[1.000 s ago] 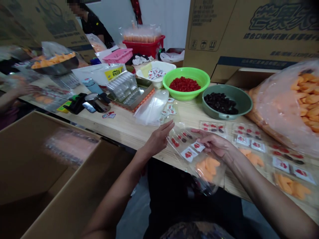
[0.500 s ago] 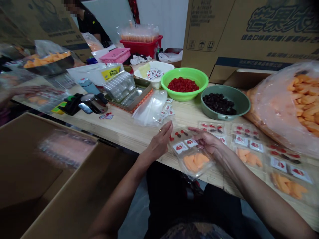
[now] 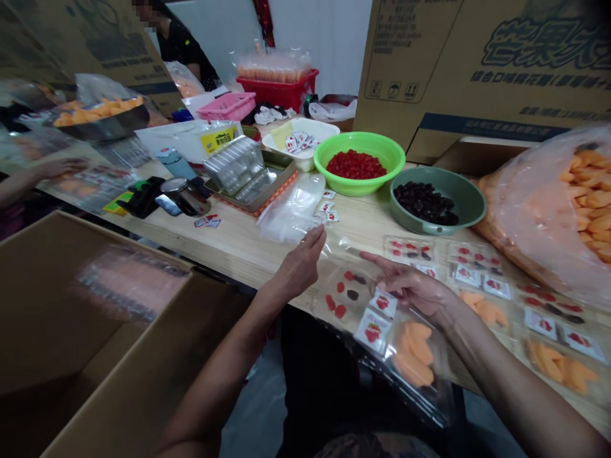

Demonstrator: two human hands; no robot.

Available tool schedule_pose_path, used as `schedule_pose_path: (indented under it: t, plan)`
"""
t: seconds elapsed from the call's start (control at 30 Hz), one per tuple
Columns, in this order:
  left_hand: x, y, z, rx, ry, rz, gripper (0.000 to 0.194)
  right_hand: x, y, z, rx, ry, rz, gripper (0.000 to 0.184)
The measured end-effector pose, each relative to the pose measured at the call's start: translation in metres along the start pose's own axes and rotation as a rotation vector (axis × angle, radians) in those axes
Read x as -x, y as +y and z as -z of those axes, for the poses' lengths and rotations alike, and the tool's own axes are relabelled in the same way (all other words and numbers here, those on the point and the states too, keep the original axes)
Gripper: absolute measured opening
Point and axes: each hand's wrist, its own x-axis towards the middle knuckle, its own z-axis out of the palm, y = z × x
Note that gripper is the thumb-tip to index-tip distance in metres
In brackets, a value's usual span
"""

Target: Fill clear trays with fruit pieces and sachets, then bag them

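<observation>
The right hand's fingers pinch a glossy, clear tray at lower center; the left hand's lie flat, pressed together. Smooth, round bowls sit above.

This is looking like a small food-packing workshop, with large printed cartons standing along the far edge of a long wooden tabletop. Basins of red pieces and dark pieces are sitting beside rows of filled clear packs, and a co-worker's hand is resting over similar packs near the far left corner.
</observation>
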Motion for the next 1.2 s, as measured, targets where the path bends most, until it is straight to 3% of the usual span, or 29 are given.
schedule_pose_path:
  t: [0.2, 0.37, 0.5, 0.7, 0.8, 0.97, 1.07, 1.2]
  plan:
    - [0.002, 0.012, 0.013, 0.125, -0.023, -0.159, 0.079, -0.006, -0.002, -0.003, -0.002, 0.068, 0.037, 0.108]
    - [0.013, 0.01, 0.02, 0.151, -0.052, -0.213, 0.09, -0.014, -0.006, 0.015, 0.027, 0.083, 0.084, 0.086]
    - [0.015, 0.013, 0.008, 0.128, -0.001, -0.233, 0.087, -0.019, -0.007, 0.016, 0.043, 0.163, 0.086, 0.076]
    - [0.014, 0.02, -0.022, -0.008, 0.16, -0.25, 0.088, -0.03, -0.002, 0.01, 0.028, 0.265, 0.154, 0.081]
    - [0.014, 0.019, -0.02, 0.011, 0.144, -0.23, 0.091, -0.025, 0.0, 0.015, 0.021, 0.216, 0.136, 0.082]
    - [0.013, 0.019, -0.004, 0.044, 0.048, -0.275, 0.104, -0.001, -0.005, 0.024, 0.079, 0.004, 0.077, 0.094]
    - [0.011, 0.024, 0.004, 0.021, 0.002, -0.27, 0.107, 0.008, -0.007, 0.024, 0.099, -0.058, 0.057, 0.1]
    - [0.01, 0.031, 0.01, 0.023, -0.078, -0.266, 0.106, 0.004, -0.007, 0.023, 0.094, -0.111, 0.031, 0.094]
